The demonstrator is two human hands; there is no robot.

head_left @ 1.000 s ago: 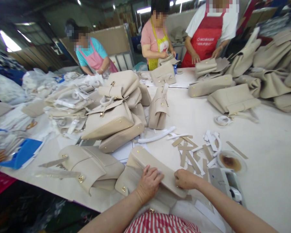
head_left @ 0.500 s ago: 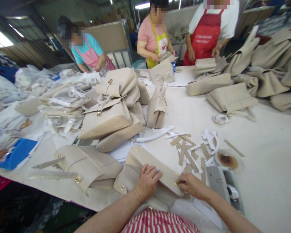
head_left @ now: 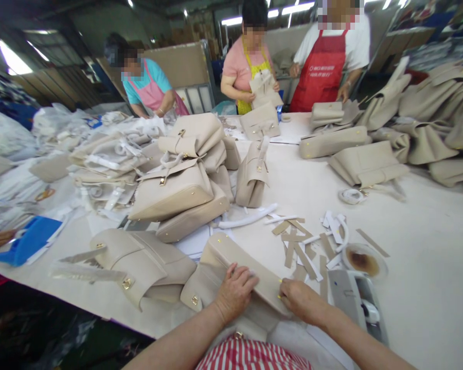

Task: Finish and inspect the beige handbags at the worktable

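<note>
Bare forearms, no sleeves or rings in view; red-and-white striped garment (head_left: 254, 357) at the waist.

A bag-making workshop: heaps of identical beige handbags (head_left: 177, 190) cover a long worktable (head_left: 416, 246), cut strips (head_left: 301, 246) lie about, and aproned workers (head_left: 324, 56) assemble pieces.

The one camera sits on my head, looking forward and down toward twelve o'clock, close over my hands and across the worktop (head_left: 416, 226).
</note>
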